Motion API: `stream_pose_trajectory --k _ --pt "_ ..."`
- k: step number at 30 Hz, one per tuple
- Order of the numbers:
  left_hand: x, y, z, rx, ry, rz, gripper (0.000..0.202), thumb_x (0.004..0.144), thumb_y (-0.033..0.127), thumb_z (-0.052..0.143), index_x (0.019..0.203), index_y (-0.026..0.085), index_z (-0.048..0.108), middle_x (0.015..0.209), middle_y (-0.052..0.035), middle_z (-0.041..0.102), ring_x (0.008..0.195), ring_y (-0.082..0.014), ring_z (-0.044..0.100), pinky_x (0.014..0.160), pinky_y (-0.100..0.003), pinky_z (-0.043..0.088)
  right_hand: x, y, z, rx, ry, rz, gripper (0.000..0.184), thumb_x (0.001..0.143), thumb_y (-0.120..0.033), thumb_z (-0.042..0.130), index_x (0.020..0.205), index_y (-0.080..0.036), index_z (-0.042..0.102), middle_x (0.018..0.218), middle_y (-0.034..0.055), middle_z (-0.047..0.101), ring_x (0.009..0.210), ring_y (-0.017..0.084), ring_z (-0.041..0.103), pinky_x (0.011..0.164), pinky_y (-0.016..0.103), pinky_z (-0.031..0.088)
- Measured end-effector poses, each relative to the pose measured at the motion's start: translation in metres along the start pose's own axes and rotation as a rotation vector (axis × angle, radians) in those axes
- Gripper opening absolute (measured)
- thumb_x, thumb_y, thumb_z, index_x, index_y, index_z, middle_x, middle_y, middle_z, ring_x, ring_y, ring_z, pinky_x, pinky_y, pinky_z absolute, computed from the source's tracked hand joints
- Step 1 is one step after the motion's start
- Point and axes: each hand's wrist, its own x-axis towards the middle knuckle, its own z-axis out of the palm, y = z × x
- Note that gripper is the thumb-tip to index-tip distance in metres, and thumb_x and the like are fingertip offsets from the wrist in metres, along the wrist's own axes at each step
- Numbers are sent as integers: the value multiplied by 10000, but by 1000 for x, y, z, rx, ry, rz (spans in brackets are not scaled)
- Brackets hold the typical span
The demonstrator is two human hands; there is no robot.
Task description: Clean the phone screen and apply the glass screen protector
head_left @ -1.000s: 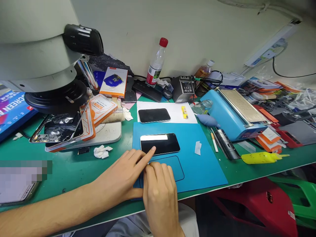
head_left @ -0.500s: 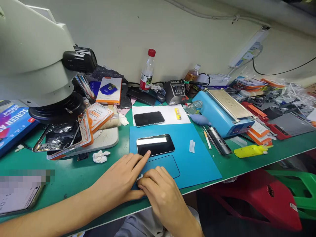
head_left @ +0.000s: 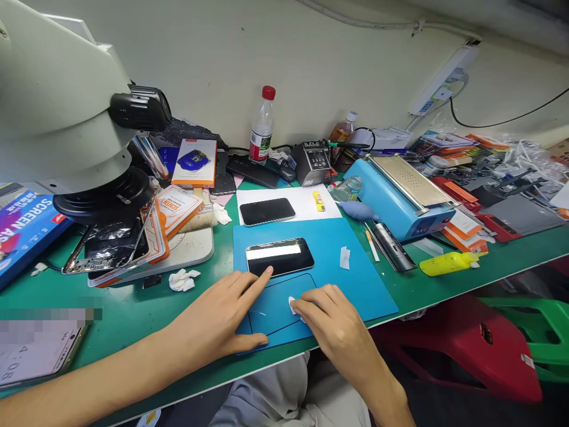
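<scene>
The right hand (head_left: 335, 323) has slid rightward, dragging a white wipe (head_left: 293, 305).

The work mat (head_left: 355, 284) was plain sky blue, with a thin darker outline of a rounded rectangle near its front edge. The phone (head_left: 280, 257) on it was glossy black, with a white band of reflected light across its screen. The wipe (head_left: 292, 306) was white. The bench top (head_left: 133, 308) was green with a pale rim. A second phone (head_left: 267, 211) was black, on a white sheet (head_left: 306, 198). The squeeze bottle (head_left: 447, 264) was yellow, the hot-plate machine (head_left: 400, 207) light blue with a silver top, and the stool (head_left: 466, 350) red.
</scene>
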Motion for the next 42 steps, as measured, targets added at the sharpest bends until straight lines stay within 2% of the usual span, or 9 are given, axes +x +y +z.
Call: stream_pose_trajectory --k 4,9,12,17,20,28,36,40,42 --pt "0 -3 -7 -81 -61 -31 1327 859 354 891 1663 381 -164 1412 -79 575 1235 -314 595 1048 -474 544 -5 -3 -3 -10 36 65 213 1047 -124 606 1229 -190 693 1015 56 684 883 196 523 758 363 405" --pt "-1 -3 -10 -106 -92 -40 1342 868 379 888 1645 424 -205 1444 -76 549 1265 -319 574 1067 -499 534 -4 -3 -19 -9 -174 77 352 1074 -166 552 1407 -257 624 1139 57 677 933 213 558 815 395 434" --pt "-2 -4 -9 -101 -92 -46 1322 879 384 875 1648 430 -199 1457 -80 538 1288 -325 559 1079 -508 526 6 6 -26 27 -216 39 279 1089 -150 516 1280 -267 682 1060 28 695 902 198 582 816 390 427" --pt "-2 -3 -5 -107 -65 -28 1287 874 317 858 1672 374 -149 1404 -86 543 1247 -317 560 1073 -498 520 27 6 -21 90 -154 3 111 1079 -218 584 1044 -226 689 1038 20 720 929 180 617 832 356 444" --pt "-1 0 -1 -74 -12 -11 1279 839 263 841 1680 322 -121 1347 -104 552 1194 -328 567 1044 -516 519 36 -8 -7 90 -87 -12 98 1072 -227 600 1011 -208 675 1095 45 725 971 186 630 860 347 459" --pt "-2 7 9 -6 69 -56 1245 781 251 796 1678 253 -67 1277 -117 555 1139 -334 558 976 -507 521 40 -27 27 -20 -12 -75 217 1066 -105 516 1057 -168 724 928 49 700 785 180 518 723 352 391" --pt "-2 7 7 49 60 -38 1190 816 290 766 1676 190 -50 1268 -132 567 1101 -321 566 939 -476 530 17 -29 16 23 -35 -166 251 1065 -58 470 1066 -151 703 987 69 695 794 170 493 717 347 378" --pt "-3 9 7 71 50 -49 1212 823 307 786 1679 190 -63 1280 -138 574 1101 -329 573 935 -476 533 9 -19 3 38 -88 -148 282 1070 -61 454 1069 -182 708 992 56 706 816 175 529 723 356 392" --pt "-4 10 6 73 42 -50 1229 829 316 792 1679 201 -89 1285 -139 573 1098 -335 578 933 -481 531 7 -9 -3 22 -51 -92 255 1081 -101 477 1104 -191 714 1001 60 715 835 186 555 738 363 415"
